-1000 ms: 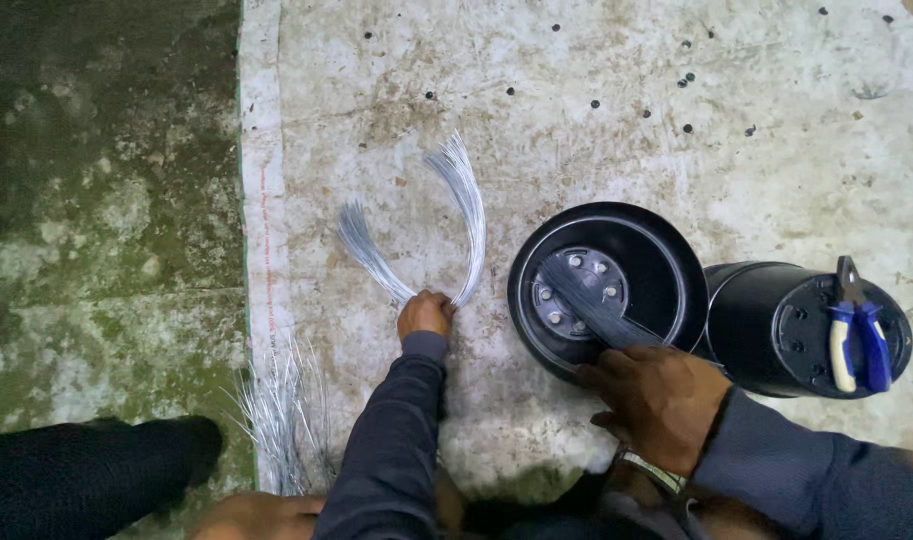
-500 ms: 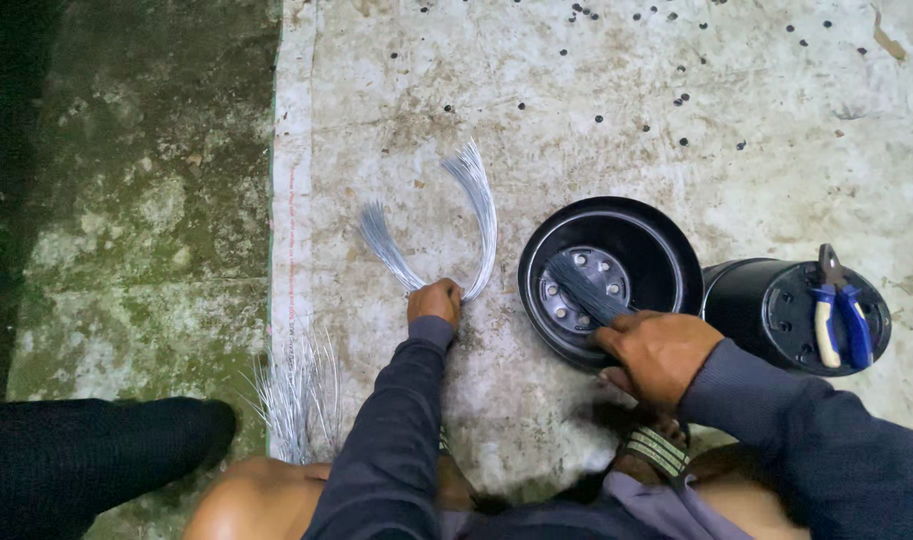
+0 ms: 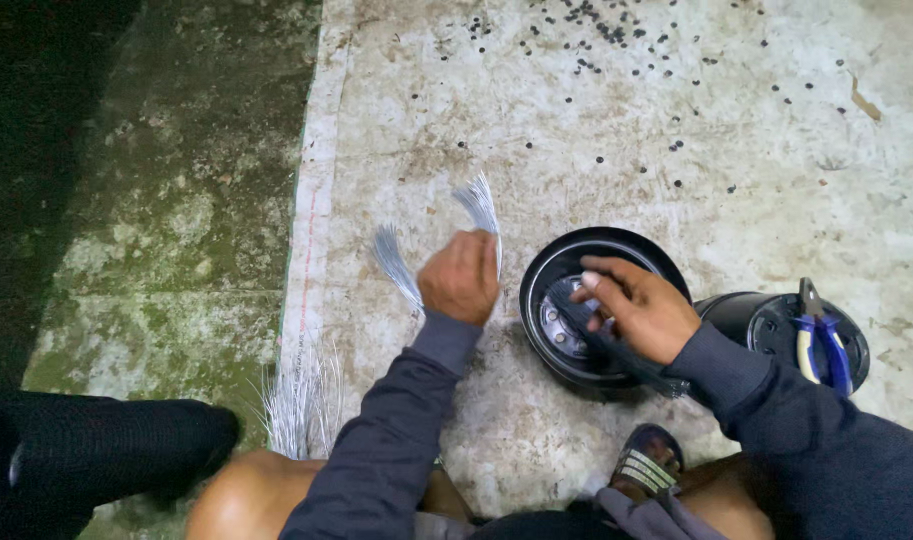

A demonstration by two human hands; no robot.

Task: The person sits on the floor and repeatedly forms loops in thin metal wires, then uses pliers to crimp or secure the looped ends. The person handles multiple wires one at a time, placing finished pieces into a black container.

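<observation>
Hands first: two, both mine, in dark sleeves. My left hand (image 3: 461, 277) is curled into a closed fist around one bundle of thin white strands (image 3: 479, 204); the bundle bends at my grip, so two tufts fan out, one toward twelve o'clock and one toward ten o'clock (image 3: 395, 262). My right hand (image 3: 637, 305) rests at three o'clock from the left, fingers loosely bent rather than clenched, laid over the rim and inner disc of one round black drum (image 3: 567, 290); whether those fingers pinch anything I cannot tell.

One second black pot (image 3: 752, 320) lies on its side just beside the drum at three o'clock, and one pair of blue-handled pliers (image 3: 822, 345) sits on it. One loose sheaf of white strands (image 3: 302, 400) lies at seven o'clock from my left fist, at the edge of the pale woven sheet (image 3: 737, 180). Many small dark specks (image 3: 597, 30) are scattered at twelve o'clock. One sandal (image 3: 645, 465) shows at six o'clock.
</observation>
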